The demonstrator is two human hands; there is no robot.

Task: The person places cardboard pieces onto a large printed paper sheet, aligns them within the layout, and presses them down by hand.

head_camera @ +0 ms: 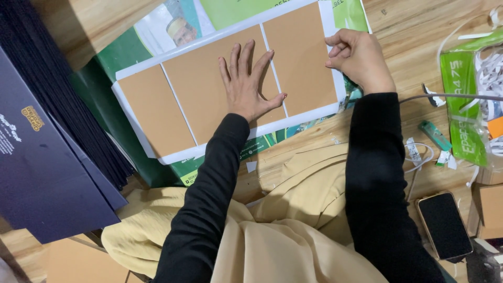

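Note:
Three brown cardboard panels (pixel 199 89) lie side by side on a white sheet (pixel 131 107) that rests on a green poster on the wooden floor. My left hand (pixel 246 84) is pressed flat with fingers spread on the middle panel, fingertips reaching toward the gap beside the right panel (pixel 298 63). My right hand (pixel 356 55) sits at the right edge of the white sheet, fingers curled and pinching that margin next to the right panel. Both arms wear black sleeves.
A stack of dark navy boards (pixel 47 152) lies at the left. A phone (pixel 444 224) lies at the lower right, with a green lighter (pixel 435 135), a green plastic bag (pixel 466 105) of paper strips and a cable nearby. Beige cloth (pixel 293 209) covers my lap.

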